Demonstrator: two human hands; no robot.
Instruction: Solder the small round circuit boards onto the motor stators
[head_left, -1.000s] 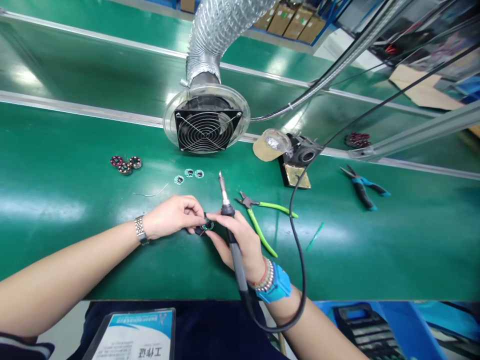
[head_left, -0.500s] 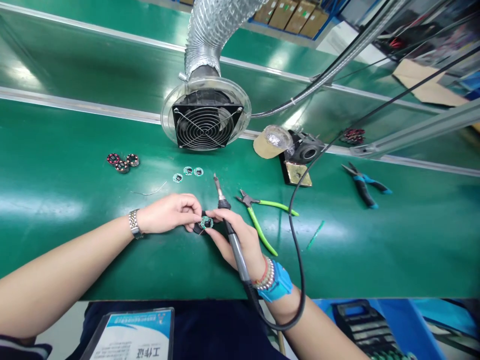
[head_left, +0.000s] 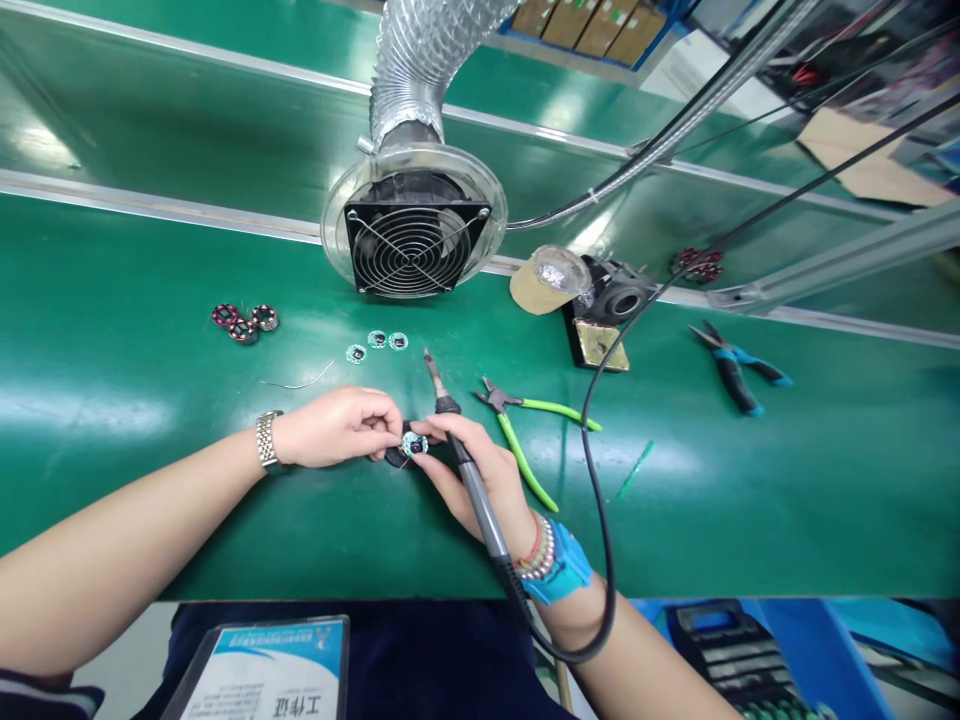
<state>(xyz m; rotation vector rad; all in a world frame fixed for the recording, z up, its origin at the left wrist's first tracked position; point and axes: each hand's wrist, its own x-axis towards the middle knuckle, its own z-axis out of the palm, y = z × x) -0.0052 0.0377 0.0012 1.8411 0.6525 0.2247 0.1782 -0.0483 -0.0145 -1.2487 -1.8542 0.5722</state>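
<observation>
My left hand [head_left: 341, 426] pinches a small round green circuit board [head_left: 413, 444] that sits on a black part, low over the green bench mat [head_left: 135, 400]. My right hand [head_left: 480, 472] meets it from the other side, fingertips on the same board, while it grips a soldering iron [head_left: 457, 460] whose tip points up and away from the board. The iron's black cable [head_left: 600, 480] loops off to the right. Three more round green boards [head_left: 376, 344] lie just beyond my hands. A thin wire [head_left: 300, 382] lies to their left.
Green-handled cutters [head_left: 525, 440] lie right of my hands; blue-handled pliers [head_left: 739, 370] lie farther right. A fume fan [head_left: 416, 235] on a silver duct stands behind, next to the iron stand [head_left: 604, 315]. Wound coils [head_left: 244, 322] sit at the left.
The soldering iron's tip has tilted to the left and lowered a little. Both hands stay closed together on the small board.
</observation>
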